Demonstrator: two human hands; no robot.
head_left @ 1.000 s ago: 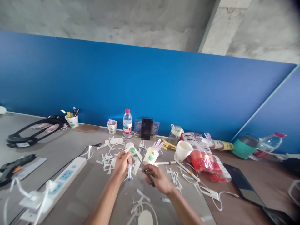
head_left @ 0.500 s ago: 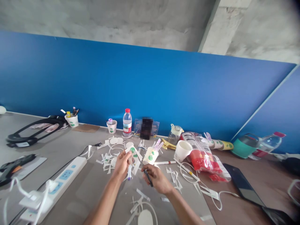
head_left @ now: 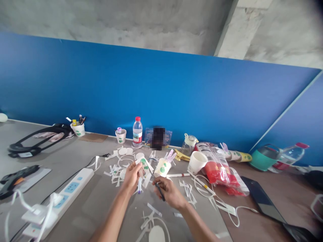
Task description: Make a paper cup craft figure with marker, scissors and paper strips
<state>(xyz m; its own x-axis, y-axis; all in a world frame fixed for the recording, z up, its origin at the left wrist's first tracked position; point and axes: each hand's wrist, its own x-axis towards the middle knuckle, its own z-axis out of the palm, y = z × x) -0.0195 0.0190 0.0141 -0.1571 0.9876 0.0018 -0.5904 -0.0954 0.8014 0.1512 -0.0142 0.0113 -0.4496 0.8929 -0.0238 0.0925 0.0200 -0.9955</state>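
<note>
Between the thumb and fingers of my left hand (head_left: 132, 174) is a piece of white paper cup with green leaf print (head_left: 143, 163). My right hand (head_left: 169, 191) grips black-handled scissors (head_left: 159, 191), seen nearly edge-on, their thin blade pointing up and left to the cup piece. Whether the blades are parted I cannot tell. Just beyond my right hand, a leaf-printed paper cup (head_left: 161, 168) leans with light purple strips sticking out of its top. White paper strips and scraps (head_left: 116, 173) lie around both hands, and a cut-out round base (head_left: 156, 233) lies near the front.
At left are a white power strip (head_left: 68, 196) and a black frame-like device (head_left: 40, 143). A water bottle (head_left: 137, 134) stands by the blue partition. On the right lie a white paper cup (head_left: 197, 162), a red-and-clear plastic bag (head_left: 217, 168), a coiled white cable (head_left: 202, 188) and a dark phone (head_left: 262, 198).
The view has shifted very slightly. Both hands, the cup piece and the scissors keep almost the same positions.
</note>
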